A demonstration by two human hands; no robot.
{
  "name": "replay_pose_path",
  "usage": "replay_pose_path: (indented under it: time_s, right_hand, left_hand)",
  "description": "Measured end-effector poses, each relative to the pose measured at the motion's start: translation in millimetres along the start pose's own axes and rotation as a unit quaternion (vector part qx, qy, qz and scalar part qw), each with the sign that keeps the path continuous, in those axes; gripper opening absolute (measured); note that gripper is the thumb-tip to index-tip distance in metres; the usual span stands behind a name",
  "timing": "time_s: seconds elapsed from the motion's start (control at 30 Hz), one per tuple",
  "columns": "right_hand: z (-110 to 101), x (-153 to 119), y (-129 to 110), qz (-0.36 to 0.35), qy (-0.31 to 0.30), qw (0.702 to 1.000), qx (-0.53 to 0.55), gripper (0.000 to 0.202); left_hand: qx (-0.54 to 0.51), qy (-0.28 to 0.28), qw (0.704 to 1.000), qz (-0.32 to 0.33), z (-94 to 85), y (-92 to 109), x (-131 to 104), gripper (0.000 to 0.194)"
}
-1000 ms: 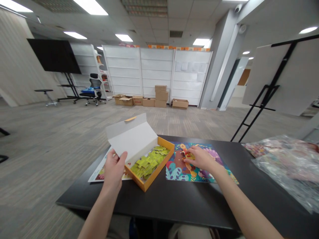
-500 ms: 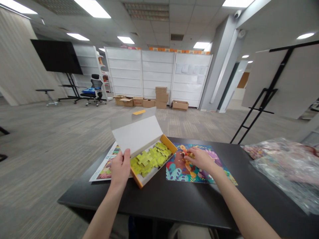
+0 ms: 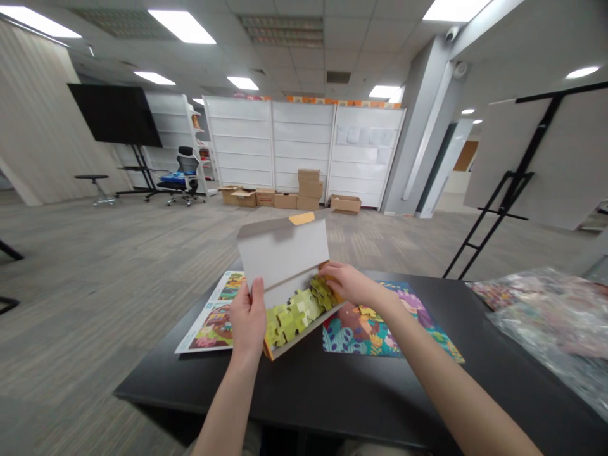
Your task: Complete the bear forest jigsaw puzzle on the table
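Note:
An orange-edged box (image 3: 285, 258) with a raised white lid is tilted above the black table. My left hand (image 3: 249, 313) grips its left side, thumb on the inside of the lid. Green puzzle pieces (image 3: 297, 315) lie piled in the box. My right hand (image 3: 349, 283) reaches over the box's right end, fingers bent at the green pieces there; the fingertips are partly hidden. Under my right forearm lies a colourful picture sheet (image 3: 349, 335), partly covered by the box and arm. A white-bordered printed sheet (image 3: 213, 329) is left of the box.
The black table (image 3: 304, 392) carries clear plastic bags (image 3: 551, 310) with pinkish contents at the right. Beyond it stand a black-framed stand (image 3: 503, 190), cardboard boxes (image 3: 308, 187), an office chair (image 3: 183, 177) and a screen (image 3: 115, 114).
My right hand has moved left from the picture sheet to the box's right end. The box has shifted right and tilted, its lid more upright. The view has shifted slightly.

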State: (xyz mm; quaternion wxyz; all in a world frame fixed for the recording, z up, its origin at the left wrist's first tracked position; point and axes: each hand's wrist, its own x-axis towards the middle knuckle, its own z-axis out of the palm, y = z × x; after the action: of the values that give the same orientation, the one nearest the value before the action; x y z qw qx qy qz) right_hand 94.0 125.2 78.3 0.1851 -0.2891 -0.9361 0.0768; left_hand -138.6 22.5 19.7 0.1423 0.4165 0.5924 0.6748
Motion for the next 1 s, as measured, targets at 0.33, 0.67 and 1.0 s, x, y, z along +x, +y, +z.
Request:
replay_pose_path:
  time_s: [0.33, 0.67, 1.0]
  right_hand:
    - [15, 22, -39, -0.091, -0.076, 0.991, 0.059, 0.035]
    - [20, 23, -53, -0.064, -0.109, 0.990, -0.062, 0.048]
    - [25, 20, -61, -0.055, -0.139, 0.985, -0.087, 0.049]
  left_hand:
    - [-0.045, -0.011, 0.999, -0.002, -2.1, 4, -6, 0.043]
    - [-0.020, -0.005, 1.000, 0.002, -2.8, 3, -9, 0.043]
    - [0.017, 0.010, 1.000, 0.021, -1.0, 13, -15, 0.042]
